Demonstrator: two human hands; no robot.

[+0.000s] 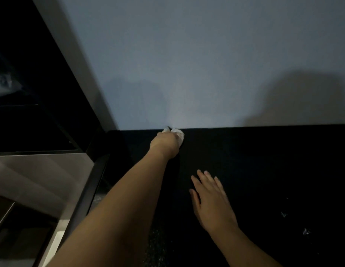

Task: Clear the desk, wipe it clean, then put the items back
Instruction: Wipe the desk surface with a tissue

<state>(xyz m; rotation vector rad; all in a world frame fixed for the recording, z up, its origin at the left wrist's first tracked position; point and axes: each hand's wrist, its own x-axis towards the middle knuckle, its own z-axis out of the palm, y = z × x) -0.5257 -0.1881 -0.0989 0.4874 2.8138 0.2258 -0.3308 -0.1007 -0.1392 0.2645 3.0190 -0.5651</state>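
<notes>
Two hands over counter (264,170): left hand (165,143) gripping white wad (177,134) at counter's far edge by wall (187,64); right hand (210,199) flat, fingers (203,176) spread. Wad probably soft, light; best bunched whole.

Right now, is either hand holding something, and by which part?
The left hand grips a white crumpled wipe, bunched in its fingers. The right hand holds nothing.

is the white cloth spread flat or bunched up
Bunched up: the white cloth shows as a crumpled wad gripped in the left hand.
</notes>
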